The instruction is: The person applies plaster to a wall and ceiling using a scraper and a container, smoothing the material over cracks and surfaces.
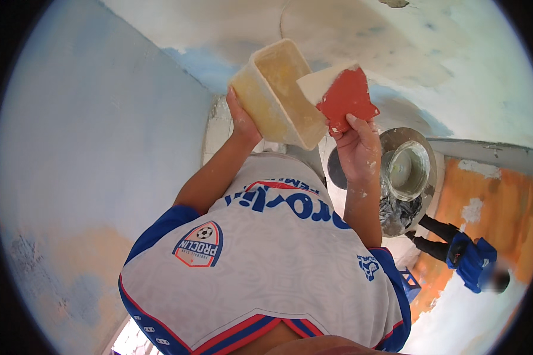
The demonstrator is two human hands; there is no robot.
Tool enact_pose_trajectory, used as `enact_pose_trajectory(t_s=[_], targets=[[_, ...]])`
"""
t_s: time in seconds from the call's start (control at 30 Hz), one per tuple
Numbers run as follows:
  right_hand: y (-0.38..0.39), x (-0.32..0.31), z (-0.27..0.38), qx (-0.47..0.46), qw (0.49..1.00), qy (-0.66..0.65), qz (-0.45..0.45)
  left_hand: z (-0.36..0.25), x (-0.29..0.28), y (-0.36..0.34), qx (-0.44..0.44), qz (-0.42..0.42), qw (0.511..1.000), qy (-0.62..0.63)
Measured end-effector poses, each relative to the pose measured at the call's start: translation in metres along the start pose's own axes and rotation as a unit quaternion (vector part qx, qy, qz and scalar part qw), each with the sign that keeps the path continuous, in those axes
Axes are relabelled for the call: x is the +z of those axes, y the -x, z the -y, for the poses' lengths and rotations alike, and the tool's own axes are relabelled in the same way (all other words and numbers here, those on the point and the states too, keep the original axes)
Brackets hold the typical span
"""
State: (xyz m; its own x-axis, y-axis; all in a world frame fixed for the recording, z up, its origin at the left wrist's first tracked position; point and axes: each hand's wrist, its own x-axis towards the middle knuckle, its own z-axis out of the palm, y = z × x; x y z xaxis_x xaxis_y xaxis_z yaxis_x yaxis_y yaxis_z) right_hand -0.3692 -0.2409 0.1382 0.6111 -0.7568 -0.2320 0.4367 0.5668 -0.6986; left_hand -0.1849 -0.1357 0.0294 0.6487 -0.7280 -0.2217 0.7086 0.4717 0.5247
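From the head camera, we held a cream plastic tub (276,93) up in front of a blue and white wall (89,118), our left hand (241,121) gripping its lower outer side with the fingers hidden behind the wall of the tub and the thumb side showing. Our right hand (356,148) was clamped on the red handle of a putty scraper (343,94), thumb pressed on the red part, its pale blade lying across the rim of the tub and dipping toward the inside. Both grips were closed: the left around the tub, the right around the scraper. The tub sat tilted, mouth turned toward the right hand, its inside coated in a yellowish film; we could not tell how much filler lay in it.

We judged the step in hand to be loading the blade from the tub. The next move, as we read it, called for a steady left hand and a scooping turn of the right wrist, so that the blade came out carrying paste without dripping.

Below the right hand stood a round metal basin (410,171) with a pale bucket inside it, beside an orange wall (497,201) patched white. Another person in a blue sleeve (472,257) worked near that wall, well apart from us.
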Motion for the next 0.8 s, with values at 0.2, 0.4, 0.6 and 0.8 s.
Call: enact_pose_trajectory(t_s=[0.2, 0.4, 0.6, 0.8], targets=[[-0.013, -0.011, 0.01, 0.012, 0.999, -0.041, -0.005, 0.01, 0.004, -0.003, -0.045, 0.012, 0.999, 0.017], [-0.051, -0.054, 0.029, 0.007, 0.998, -0.047, -0.03, 0.027, 0.02, -0.035, -0.017, 0.019, 0.999, -0.033], [-0.103, -0.087, 0.039, -0.102, 0.991, -0.003, -0.083, 0.042, 0.02, -0.057, -0.048, 0.022, 0.998, 0.027], [-0.173, -0.103, 0.027, -0.318, 0.904, 0.172, -0.227, 0.04, 0.024, -0.051, -0.052, -0.057, 0.997, -0.029]])
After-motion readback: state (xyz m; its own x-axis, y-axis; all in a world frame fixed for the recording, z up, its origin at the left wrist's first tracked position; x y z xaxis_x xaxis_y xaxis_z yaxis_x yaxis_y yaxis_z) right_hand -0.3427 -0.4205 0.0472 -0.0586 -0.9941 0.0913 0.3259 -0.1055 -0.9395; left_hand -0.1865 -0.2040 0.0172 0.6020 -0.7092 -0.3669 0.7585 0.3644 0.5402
